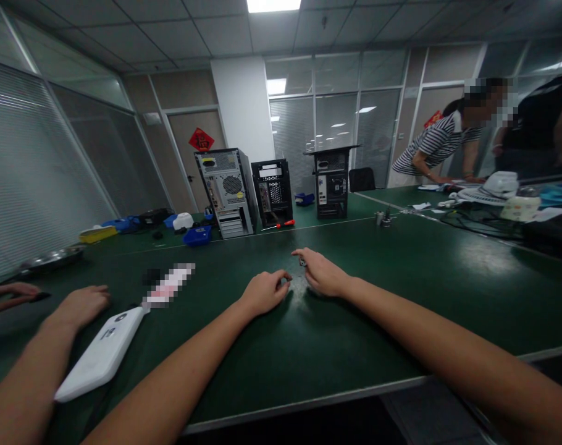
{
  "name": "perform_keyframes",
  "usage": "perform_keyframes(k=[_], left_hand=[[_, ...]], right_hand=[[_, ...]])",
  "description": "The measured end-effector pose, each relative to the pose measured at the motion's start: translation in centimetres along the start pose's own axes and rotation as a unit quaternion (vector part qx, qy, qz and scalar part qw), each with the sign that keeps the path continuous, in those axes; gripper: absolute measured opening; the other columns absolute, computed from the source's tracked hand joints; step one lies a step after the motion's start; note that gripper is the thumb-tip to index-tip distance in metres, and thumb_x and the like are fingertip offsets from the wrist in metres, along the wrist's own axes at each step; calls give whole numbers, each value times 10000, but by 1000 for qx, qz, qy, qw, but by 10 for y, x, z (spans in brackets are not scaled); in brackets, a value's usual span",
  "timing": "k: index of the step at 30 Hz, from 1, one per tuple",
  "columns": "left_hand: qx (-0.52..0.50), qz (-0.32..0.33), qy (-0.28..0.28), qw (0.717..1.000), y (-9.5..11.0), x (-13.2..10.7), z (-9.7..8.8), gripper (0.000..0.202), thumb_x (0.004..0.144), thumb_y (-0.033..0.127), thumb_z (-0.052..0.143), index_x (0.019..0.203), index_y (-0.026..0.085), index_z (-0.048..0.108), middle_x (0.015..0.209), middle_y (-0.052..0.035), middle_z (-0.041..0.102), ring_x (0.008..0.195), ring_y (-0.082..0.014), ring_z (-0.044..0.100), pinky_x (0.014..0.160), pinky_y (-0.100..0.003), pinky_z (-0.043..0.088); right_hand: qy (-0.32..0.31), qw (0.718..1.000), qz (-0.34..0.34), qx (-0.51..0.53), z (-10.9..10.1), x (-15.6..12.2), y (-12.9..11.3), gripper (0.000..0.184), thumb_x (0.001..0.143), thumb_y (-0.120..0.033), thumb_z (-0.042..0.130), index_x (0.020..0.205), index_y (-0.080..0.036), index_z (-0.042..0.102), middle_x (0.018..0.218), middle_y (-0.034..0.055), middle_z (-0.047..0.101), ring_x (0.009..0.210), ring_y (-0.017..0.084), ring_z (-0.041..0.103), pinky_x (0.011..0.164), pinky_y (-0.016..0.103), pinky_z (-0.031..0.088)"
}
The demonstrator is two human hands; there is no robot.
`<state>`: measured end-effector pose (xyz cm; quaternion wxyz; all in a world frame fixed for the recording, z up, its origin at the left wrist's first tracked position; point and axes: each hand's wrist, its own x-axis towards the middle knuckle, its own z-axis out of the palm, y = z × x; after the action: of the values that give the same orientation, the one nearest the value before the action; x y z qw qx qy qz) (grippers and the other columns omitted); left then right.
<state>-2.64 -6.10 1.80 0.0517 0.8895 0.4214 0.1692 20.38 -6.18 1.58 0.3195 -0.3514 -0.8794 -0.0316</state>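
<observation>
My left hand (pixel 266 292) is low over the green table (pixel 244 364), its fingers curled and thumb and forefinger drawn together. Whether anything is pinched there is too small to tell. Just right of it is my right hand (pixel 325 272), forefinger stretched out to the left. A small shiny metal piece (pixel 302 262) shows between its thumb and fingers; its kind cannot be made out. The two hands are close together but apart. Farther back, a screwdriver with a red handle (pixel 288 223) lies before a black open computer case (pixel 272 191).
A silver computer tower (pixel 228 191) and a black tower (pixel 331 185) stand behind. Small metal parts (pixel 383 217) sit right of them. At left are a white flat device (pixel 102 355), a blue tray (pixel 197 236) and a co-worker's hands (pixel 79 307). A person in stripes (pixel 433 145) leans over the table.
</observation>
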Motion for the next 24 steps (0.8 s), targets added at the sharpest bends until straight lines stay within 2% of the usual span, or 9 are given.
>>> perform_keyframes(k=[4, 9, 14, 19, 21, 24], left_hand=[[8, 13, -2, 1000, -1, 0, 1, 339, 983, 466, 480, 1078, 245, 720, 751, -33, 710, 667, -187, 634, 604, -261, 382], [10, 47, 1, 999, 0, 1, 2, 402, 1011, 471, 437, 918, 231, 747, 746, -32, 716, 652, -169, 615, 604, -261, 340], [0, 55, -2, 998, -2, 1, 2, 459, 1022, 480, 411, 843, 220, 744, 713, -27, 701, 625, -154, 589, 608, -257, 334], [-4, 56, 4, 998, -1, 1, 1, 491, 1031, 492, 382, 809, 211, 718, 690, -25, 678, 608, -148, 572, 597, -259, 321], [3, 55, 4, 998, 0, 1, 0, 514, 1030, 505, 375, 767, 201, 694, 660, -25, 656, 595, -147, 559, 591, -262, 312], [9, 58, 4, 998, 1, 0, 0, 522, 1029, 509, 372, 736, 195, 669, 644, -23, 636, 582, -143, 543, 589, -264, 302]], right_hand=[[-60, 998, -24, -12, -2, 2, -13, 436, 847, -231, 616, 1265, -178, 502, 1196, 125, 602, 1068, 259, 575, 926, 417, 446], [-102, 991, -43, -76, 0, 5, -17, 212, 908, -318, 608, 1079, -193, 590, 1069, 92, 636, 993, 241, 586, 860, 378, 419], [-105, 990, -48, -84, 1, 5, -20, 229, 924, -364, 601, 1069, -188, 611, 1043, 89, 634, 972, 232, 579, 846, 358, 399], [-108, 986, -60, -109, 0, 6, -18, 204, 965, -321, 523, 1086, -182, 611, 1033, 87, 635, 966, 219, 577, 851, 349, 381], [-102, 986, -40, -122, -2, 7, -10, 209, 991, -317, 473, 1085, -186, 607, 1041, 86, 638, 971, 213, 577, 855, 346, 376], [-77, 987, 39, -137, -10, 5, 16, 247, 1025, -304, 392, 1085, -190, 602, 1058, 90, 639, 995, 206, 578, 861, 334, 382]])
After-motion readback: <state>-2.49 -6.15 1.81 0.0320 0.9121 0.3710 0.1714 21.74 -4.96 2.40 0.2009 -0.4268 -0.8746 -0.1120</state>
